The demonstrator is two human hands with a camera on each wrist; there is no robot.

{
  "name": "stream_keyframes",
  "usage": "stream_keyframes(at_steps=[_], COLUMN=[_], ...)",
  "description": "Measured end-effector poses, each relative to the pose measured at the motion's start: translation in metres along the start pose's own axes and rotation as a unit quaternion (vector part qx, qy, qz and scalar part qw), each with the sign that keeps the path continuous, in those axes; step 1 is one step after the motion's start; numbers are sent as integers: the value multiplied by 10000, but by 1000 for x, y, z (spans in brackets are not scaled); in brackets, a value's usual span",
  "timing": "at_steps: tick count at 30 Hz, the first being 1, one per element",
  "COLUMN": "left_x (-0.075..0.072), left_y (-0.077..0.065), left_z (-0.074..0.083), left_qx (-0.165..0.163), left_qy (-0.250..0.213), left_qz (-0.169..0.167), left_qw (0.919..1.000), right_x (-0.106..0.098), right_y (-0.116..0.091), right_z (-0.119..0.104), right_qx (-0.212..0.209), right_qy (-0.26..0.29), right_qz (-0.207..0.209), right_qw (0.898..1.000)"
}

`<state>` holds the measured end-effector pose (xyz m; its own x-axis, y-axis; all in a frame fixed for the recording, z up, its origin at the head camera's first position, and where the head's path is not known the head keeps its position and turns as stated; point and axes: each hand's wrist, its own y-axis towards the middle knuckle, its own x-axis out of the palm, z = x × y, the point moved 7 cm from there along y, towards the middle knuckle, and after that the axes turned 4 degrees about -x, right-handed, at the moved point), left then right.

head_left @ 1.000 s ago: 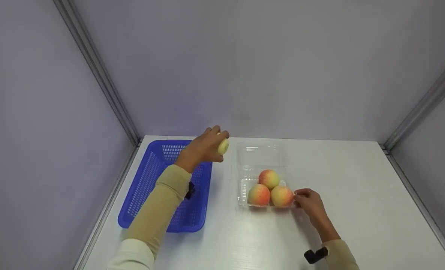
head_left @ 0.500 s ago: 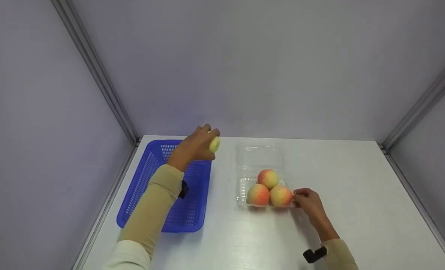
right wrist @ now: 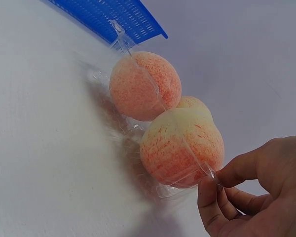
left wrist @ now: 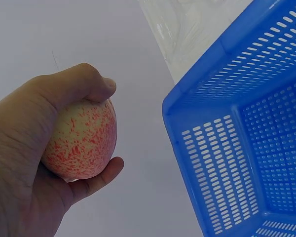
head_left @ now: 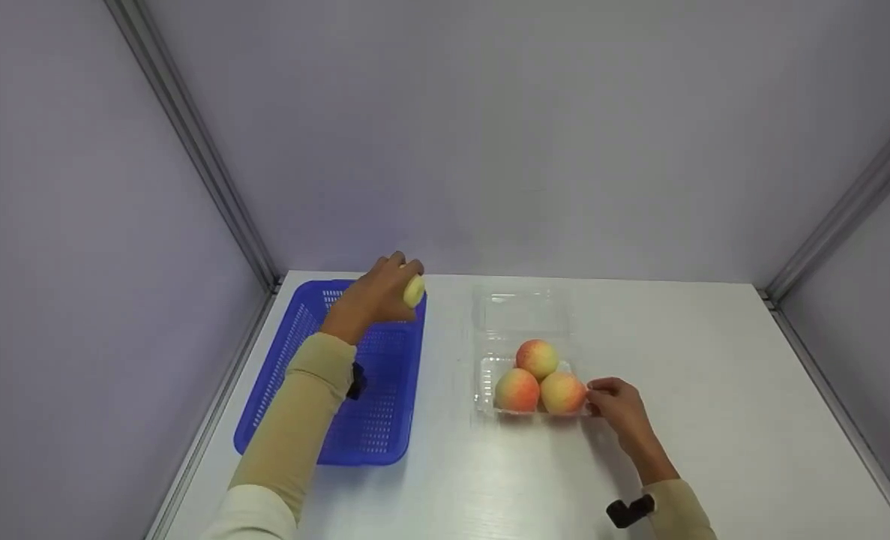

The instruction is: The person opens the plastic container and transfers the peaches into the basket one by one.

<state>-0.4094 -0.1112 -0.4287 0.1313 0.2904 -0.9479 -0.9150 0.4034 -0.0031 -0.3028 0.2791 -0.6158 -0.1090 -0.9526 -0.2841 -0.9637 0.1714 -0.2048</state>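
Note:
My left hand [head_left: 381, 291] grips a yellow peach with red speckles [left wrist: 84, 140], held up over the far right corner of the blue basket [head_left: 415, 390]. Thumb and fingers wrap the fruit in the left wrist view. Three red-and-yellow peaches, one of them at the back [head_left: 537, 358], sit together in a clear plastic clamshell box [head_left: 488, 375]. The box's lid [head_left: 523, 311] lies folded back, away from me. At the box's near right corner my right hand [head_left: 623, 409] pinches the clear rim between thumb and fingers, right beside a peach [right wrist: 182, 148].
The basket stands on the left of the white table [head_left: 699, 360], its visible inside showing no fruit. Grey-white walls [head_left: 489, 135] enclose the back and both sides. A strip of bare tabletop lies between basket and box.
My left hand has moved left with the peach, from the gap between basket and box to over the basket's far right corner. My right hand and the box have stayed put.

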Motion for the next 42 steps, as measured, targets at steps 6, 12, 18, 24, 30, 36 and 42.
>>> stream_keyframes(at_steps=[6,12,18,24,30,36,42], left_x=[0,1,3,6,8,9,11], left_y=[-2,-5,-7,-13,-18,-20,-21], left_z=[-10,-19,-31,-41,-49,-56,-63], left_qx=[-44,-136,-333,-448,-474,-564,-616], left_qy=[-25,-34,-39,-121,-111,-221,-265], left_qz=[25,25,-72,-53,-20,-68,-98], left_qw=[10000,9999,9994,9989,9988,9981,9977], right_x=[1,1,2,2,3,3,3], right_y=[1,1,0,0,2,1,1], right_z=[1,1,0,0,2,2,2], right_qx=[61,70,-3,-27,13,-23,-30], right_qy=[-26,-19,41,61,103,105,121], right_qz=[17,47,-9,-34,-32,-21,19], right_qw=[10000,10000,10000,10000,9999,9999,9999])
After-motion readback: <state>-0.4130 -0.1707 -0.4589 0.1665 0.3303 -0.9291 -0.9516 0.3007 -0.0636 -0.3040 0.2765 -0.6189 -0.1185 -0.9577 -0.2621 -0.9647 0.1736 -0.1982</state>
